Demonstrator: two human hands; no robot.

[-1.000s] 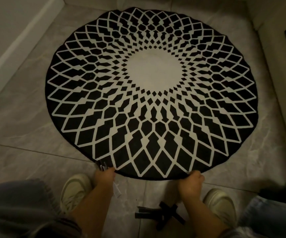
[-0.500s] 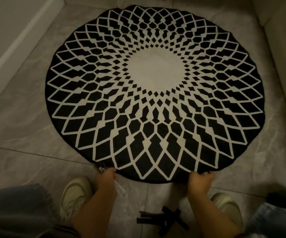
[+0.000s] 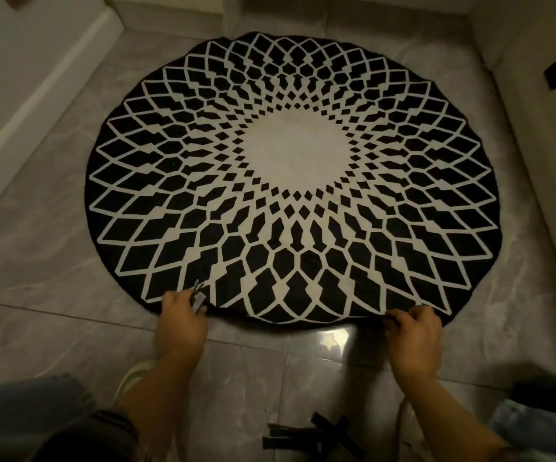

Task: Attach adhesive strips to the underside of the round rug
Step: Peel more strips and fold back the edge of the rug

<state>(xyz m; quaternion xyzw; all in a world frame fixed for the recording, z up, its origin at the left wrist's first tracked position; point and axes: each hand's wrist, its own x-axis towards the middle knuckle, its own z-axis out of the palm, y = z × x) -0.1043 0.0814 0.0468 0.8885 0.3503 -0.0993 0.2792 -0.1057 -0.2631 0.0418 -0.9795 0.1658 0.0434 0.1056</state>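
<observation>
A round black rug (image 3: 303, 181) with a cream lattice pattern and a cream centre lies pattern side up on the tiled floor. My left hand (image 3: 180, 323) grips its near edge at the left, where a small label tag (image 3: 198, 296) sticks out. My right hand (image 3: 415, 338) pinches the near edge at the right, lifting it slightly off the floor. Several black adhesive strips (image 3: 310, 435) lie in a loose pile on the tile between my feet, close to me.
Grey glossy floor tiles (image 3: 36, 261) surround the rug. A white wall with a skirting board (image 3: 36, 91) runs along the left. A pale wall or cabinet with a dark socket (image 3: 554, 75) stands at the right. My shoe (image 3: 133, 375) and jeans show at the bottom.
Both hands moved forward and apart along the rug's near edge; the right hand now lifts the edge a little. The view shifted so the rug sits farther right and larger.
</observation>
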